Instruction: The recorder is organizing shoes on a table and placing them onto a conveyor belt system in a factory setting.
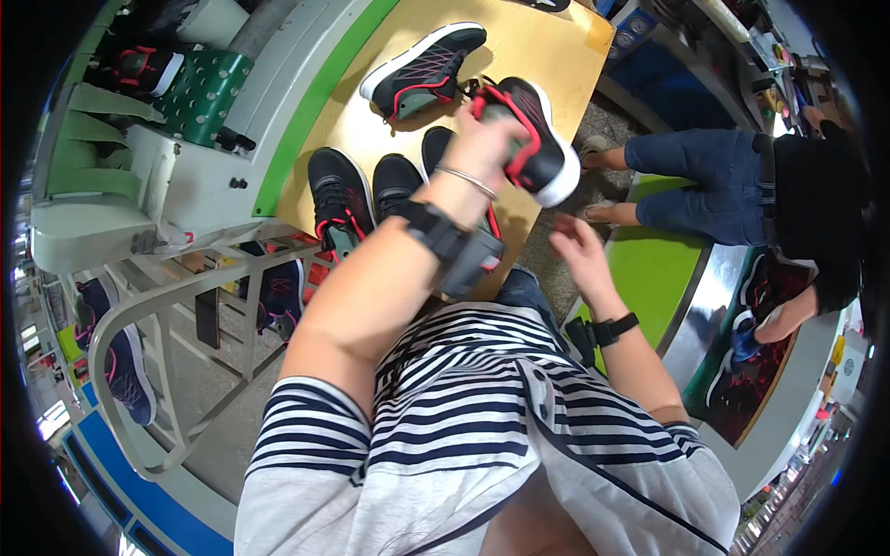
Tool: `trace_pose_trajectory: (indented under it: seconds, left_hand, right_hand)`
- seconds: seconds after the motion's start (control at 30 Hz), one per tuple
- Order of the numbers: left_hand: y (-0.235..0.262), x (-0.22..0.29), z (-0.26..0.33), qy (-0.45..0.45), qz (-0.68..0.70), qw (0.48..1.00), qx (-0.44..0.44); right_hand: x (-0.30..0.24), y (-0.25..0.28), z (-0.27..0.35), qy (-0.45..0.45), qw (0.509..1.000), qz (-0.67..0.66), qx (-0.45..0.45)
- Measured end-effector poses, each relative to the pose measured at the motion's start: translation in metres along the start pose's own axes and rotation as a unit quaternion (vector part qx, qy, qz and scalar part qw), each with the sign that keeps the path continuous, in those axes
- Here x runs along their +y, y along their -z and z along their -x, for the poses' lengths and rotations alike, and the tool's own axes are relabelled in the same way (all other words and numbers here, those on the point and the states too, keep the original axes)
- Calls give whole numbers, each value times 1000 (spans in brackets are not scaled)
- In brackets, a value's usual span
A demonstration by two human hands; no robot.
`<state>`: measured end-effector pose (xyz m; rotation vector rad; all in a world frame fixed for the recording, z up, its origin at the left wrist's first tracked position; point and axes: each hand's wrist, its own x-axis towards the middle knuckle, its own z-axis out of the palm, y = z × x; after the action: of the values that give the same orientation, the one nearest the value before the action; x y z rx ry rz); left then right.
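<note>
Grey machine (269, 102) w/ green edge strip runs along L side of the table. Co-worker (700, 190), black top + denim shorts, stands R of table, past a speckled floor gap; one arm reaches down among dark shoes there. Table (542, 51): pale wood top, shoes on it. Tubular metal rack (209, 278) at table's near L, carrying more dark shoes incl. a navy sneaker (132, 380) w/ pale sole. Bright green panel (658, 264) R of table, well apart.

Green dotted drum-like part (209, 97) on machine, L of table.

Sneakers, all black w/ coral-red trim: one (422, 69) on its side twd table's far L, white sole facing L; one laced (340, 190) at table's near L; another (397, 178) just beside it; a fourth (436, 148) partly hidden by L forearm, nr table's middle. Held sneaker (540, 116), same colours, white sole, is up over table's R edge, tilted, sole twd R.

L hand (489, 148), blurred, above table: fingers closed round held sneaker at its red-trimmed opening. R hand (580, 248) just off table's R edge, nothing in it; fingers loosely curled, moderately apart, a bit blurred.

Black wrist device (450, 243) on L forearm over table's near edge; black wristband (614, 329) on R wrist, R of table. Thin metal bangle (466, 181) on L wrist, above table.
</note>
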<state>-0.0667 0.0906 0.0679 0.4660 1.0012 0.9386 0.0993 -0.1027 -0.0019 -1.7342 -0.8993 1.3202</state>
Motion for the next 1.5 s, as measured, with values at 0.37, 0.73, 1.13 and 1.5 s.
trace_pose_trajectory:
  seconds: [0.37, 0.73, 1.13, 1.5]
  left_hand:
    - [147, 252, 17, -445, -197, 829, 275]
    - [207, 314, -46, -473, -315, 719, 399]
    - [214, 329, -18, -395, -263, 808, 349]
    - [160, 306, -39, -560, -635, 251, 469]
  right_hand:
    - [-74, -77, -20, 201, 964, 149, -87]
    - [-354, -115, -139, 444, 888, 11, -119]
    - [-373, -171, -385, 520, 847, 113, -4]
    - [-168, 60, -414, 325, 810, 451, 188]
